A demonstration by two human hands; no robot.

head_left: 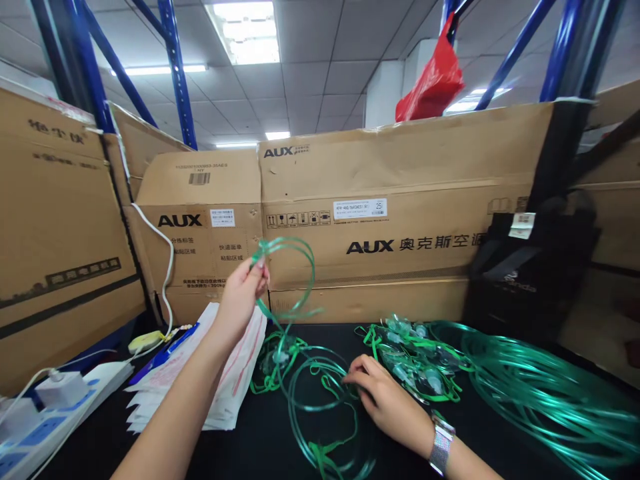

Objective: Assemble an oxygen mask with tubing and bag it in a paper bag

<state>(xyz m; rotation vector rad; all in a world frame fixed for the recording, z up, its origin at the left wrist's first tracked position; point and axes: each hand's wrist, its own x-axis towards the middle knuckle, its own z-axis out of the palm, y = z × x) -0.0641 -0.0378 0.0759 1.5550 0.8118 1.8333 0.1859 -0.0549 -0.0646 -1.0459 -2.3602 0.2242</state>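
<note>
My left hand (245,287) is raised in front of the cardboard boxes, its fingers closed on clear green tubing (313,270). From there the tubing makes a loop and runs down to loose coils on the black table. Lower and to the right, my right hand (380,393) is curled at the edge of those coils, and tubing passes under its fingertips. A clear mask with a green strap (280,357) lies behind the coils. Beyond my right hand is a pile of similar clear masks with green straps (415,360).
A large bundle of green tubing (545,393) lies at the right. White printed bags (235,373) are stacked left of centre, beside a power strip (65,413) with plugs. AUX cartons (400,267) wall the back; a black bag (530,287) hangs at the right.
</note>
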